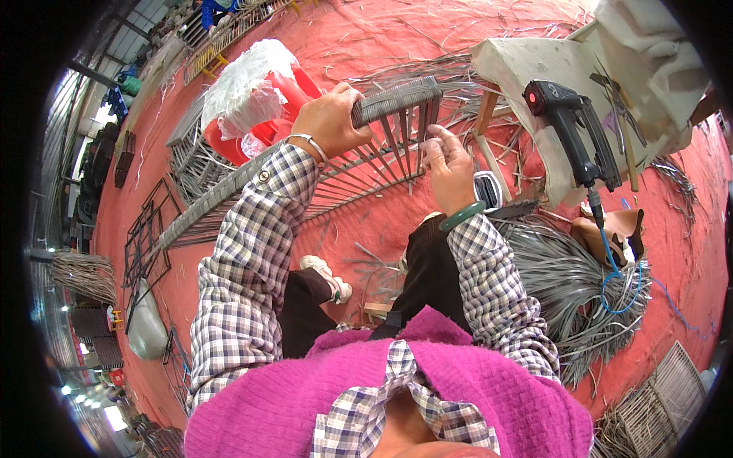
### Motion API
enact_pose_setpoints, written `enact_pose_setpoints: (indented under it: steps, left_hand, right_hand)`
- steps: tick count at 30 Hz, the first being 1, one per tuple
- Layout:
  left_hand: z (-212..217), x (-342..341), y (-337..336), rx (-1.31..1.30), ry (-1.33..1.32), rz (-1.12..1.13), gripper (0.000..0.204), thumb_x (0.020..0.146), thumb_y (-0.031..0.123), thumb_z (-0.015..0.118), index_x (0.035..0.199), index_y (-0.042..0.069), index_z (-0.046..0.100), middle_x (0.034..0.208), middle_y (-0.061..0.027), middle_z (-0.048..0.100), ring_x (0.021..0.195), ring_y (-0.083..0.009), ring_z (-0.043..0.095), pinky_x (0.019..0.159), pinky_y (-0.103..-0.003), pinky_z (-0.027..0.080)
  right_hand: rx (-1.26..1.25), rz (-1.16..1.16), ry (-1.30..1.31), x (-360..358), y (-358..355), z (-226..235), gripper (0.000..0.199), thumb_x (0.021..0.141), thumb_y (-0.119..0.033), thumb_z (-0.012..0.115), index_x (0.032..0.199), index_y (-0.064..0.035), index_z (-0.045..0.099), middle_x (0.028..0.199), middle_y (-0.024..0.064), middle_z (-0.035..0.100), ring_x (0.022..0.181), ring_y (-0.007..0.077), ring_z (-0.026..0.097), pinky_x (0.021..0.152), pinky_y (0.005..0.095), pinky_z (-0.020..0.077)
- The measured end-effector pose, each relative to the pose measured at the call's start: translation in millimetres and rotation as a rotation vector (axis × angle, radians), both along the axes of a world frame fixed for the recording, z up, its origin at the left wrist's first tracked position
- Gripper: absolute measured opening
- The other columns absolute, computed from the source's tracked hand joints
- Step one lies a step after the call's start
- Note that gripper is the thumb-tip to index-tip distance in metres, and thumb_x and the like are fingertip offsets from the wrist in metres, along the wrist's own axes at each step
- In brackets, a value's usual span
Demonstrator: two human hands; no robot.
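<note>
A long frame (393, 101) wrapped in grey flat strips, with dark slats spread below its top rail, slants from upper centre down to the left. My left hand (328, 126) is closed round the top rail near its right end. Beside that end, my right hand (449, 162) has its fingers curled in close to the upright; anything between them is hidden. From the rail's corner a grey strip (467, 85) runs off to the right.
On a cloth-covered stand (508, 65) at right lie a black power tool (569, 126) with a blue hose and pliers (622, 111). Below it spreads a bundle of grey strips (565, 286). A red plastic chair (298, 95) under white plastic stands beyond my left hand. Another person (216, 11) is far off.
</note>
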State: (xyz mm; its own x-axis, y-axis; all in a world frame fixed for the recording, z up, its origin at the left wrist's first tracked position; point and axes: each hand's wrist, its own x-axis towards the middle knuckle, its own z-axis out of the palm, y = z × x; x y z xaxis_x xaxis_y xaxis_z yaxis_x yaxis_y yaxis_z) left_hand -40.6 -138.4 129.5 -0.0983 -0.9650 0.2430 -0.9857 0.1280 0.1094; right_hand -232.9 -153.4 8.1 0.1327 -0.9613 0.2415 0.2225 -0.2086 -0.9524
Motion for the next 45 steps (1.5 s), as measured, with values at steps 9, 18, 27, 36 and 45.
enact_pose_setpoints:
  steps: [9, 18, 27, 36, 45]
  left_hand:
    - [-1, 18, -13, -0.087, 0.067, -0.204, 0.063, 0.072, 0.048, 0.069, 0.125, 0.019, 0.052, 0.114, -0.009, 0.061, 0.105, -0.0286, 0.056, 0.09, -0.038, 0.043]
    - [-5, 33, -51, 0.396, 0.528, -0.34, 0.064, 0.07, 0.032, 0.079, 0.118, 0.003, 0.049, 0.095, -0.0046, 0.056, 0.088, -0.0127, 0.053, 0.08, -0.027, 0.045]
    - [-5, 23, -54, 0.329, 0.402, -0.309, 0.042, 0.066, 0.022, 0.076, 0.093, 0.002, 0.051, 0.079, -0.0029, 0.053, 0.073, -0.0115, 0.052, 0.066, -0.027, 0.043]
    - [1, 3, -39, 0.113, 0.115, -0.31, 0.043, 0.075, 0.04, 0.067, 0.091, 0.001, 0.06, 0.073, -0.0158, 0.06, 0.066, -0.0292, 0.061, 0.061, -0.036, 0.047]
    - [0, -15, -36, 0.034, -0.004, -0.234, 0.03, 0.069, 0.022, 0.06, 0.093, 0.003, 0.059, 0.069, -0.0178, 0.06, 0.067, -0.034, 0.061, 0.061, -0.042, 0.048]
  right_hand:
    - [-0.233, -0.23, 0.086, 9, -49, 28, 0.024, 0.086, -0.01, 0.057, 0.107, 0.0011, 0.06, 0.088, 0.0078, 0.062, 0.072, 0.012, 0.057, 0.064, 0.0264, 0.0479]
    - [-0.015, -0.127, 0.01, 22, -32, 33, 0.016, 0.089, -0.012, 0.056, 0.095, 0.0012, 0.063, 0.084, 0.0048, 0.059, 0.066, 0.0096, 0.054, 0.059, 0.0238, 0.0446]
    - [-0.074, -0.088, 0.005, 33, -11, 26, 0.025, 0.091, -0.019, 0.055, 0.098, 0.004, 0.062, 0.09, 0.0109, 0.063, 0.065, 0.0118, 0.059, 0.059, 0.0244, 0.0479]
    - [-0.206, -0.067, 0.274, 34, -26, 30, 0.02, 0.091, -0.021, 0.054, 0.085, -0.0026, 0.06, 0.066, 0.0126, 0.058, 0.055, 0.0244, 0.057, 0.051, 0.0342, 0.0438]
    - [-0.393, -0.111, 0.338, 29, -30, 25, 0.017, 0.09, -0.019, 0.055, 0.085, -0.0033, 0.059, 0.071, 0.0169, 0.059, 0.064, 0.0349, 0.058, 0.056, 0.0402, 0.0451]
